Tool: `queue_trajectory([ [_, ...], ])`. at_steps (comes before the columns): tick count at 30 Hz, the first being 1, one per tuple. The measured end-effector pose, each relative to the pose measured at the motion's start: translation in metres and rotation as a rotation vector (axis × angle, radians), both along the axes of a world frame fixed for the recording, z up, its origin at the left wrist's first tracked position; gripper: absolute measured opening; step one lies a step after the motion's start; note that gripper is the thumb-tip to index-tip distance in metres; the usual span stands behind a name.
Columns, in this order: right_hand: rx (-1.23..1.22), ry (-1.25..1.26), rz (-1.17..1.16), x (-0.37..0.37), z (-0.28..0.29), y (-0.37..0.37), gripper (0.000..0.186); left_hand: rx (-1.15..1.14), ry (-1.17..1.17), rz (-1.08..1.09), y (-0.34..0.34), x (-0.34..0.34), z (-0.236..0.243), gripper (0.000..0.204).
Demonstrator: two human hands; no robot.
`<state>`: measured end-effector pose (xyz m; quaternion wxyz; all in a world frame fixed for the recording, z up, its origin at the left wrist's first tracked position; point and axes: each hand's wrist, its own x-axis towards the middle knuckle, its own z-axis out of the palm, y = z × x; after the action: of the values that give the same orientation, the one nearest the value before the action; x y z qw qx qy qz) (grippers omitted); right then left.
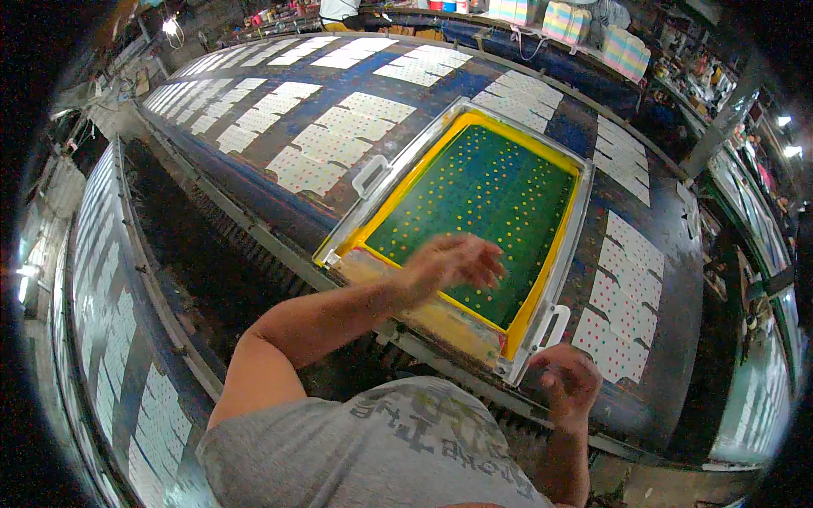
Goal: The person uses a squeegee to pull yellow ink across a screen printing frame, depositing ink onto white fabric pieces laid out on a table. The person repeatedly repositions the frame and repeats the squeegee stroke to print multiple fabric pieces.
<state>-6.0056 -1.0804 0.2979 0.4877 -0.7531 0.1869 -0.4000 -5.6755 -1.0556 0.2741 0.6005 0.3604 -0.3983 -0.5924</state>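
Left hand (453, 261) hovers blurred over the near part of the green mesh, fingers loosely spread and nothing in its grasp, at the centre of the frame. Under it lies the rectangular aluminium-framed printing screen (474, 190) with its yellow border and green mesh full of small dots, flat on the long dark blue printing table (660, 339). A white handle (370, 176) stands on the screen's left rail and another white handle (552, 326) on the lower right corner. The screen's long axis runs from the lower centre of the frame up toward the upper right, across the table's width. Right hand (569, 378), at lower right, is curled beside that near corner, just below the handle; whether it touches the frame I cannot tell, and it seems to hold nothing.

White fabric pieces (326, 144) printed with dots lie in rows to the upper left, and more dotted white pieces (622, 313) to the right.

With neither hand on a handle, a careless brush of the mesh could shift the screen and smear the print beneath, or carry wet ink onto neighbouring pieces.
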Motion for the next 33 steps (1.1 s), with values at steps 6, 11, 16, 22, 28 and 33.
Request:
queue_trajectory([
  [6, -0.069, 0.565, -0.614, -0.012, -0.079, -0.04, 0.059, 0.181, -0.908, 0.92, -0.041, 0.189, -0.063, 0.023],
  [11, 0.537, 0.215, -0.59, 0.006, -0.104, -0.055, 0.07, 0.042, -1.431, 1.184, -0.049, 0.271, -0.125, 0.044],
  [16, 0.717, 0.16, -0.644, 0.013, -0.093, -0.059, 0.065, 0.291, -1.161, 0.944, -0.05, 0.273, -0.14, 0.046],
  [22, 0.681, 0.083, -0.691, 0.026, -0.079, -0.057, 0.056, 0.293, -1.439, 1.003, -0.054, 0.315, -0.206, 0.037],
  [28, 0.564, 0.058, -0.628, 0.023, -0.045, -0.054, 0.056, 0.013, -1.446, 0.889, -0.058, 0.387, -0.234, 0.032],
  [33, 0.397, 0.113, -0.707, -0.011, -0.021, -0.066, 0.047, 0.212, -0.661, 0.812, -0.071, 0.334, -0.155, 0.029],
])
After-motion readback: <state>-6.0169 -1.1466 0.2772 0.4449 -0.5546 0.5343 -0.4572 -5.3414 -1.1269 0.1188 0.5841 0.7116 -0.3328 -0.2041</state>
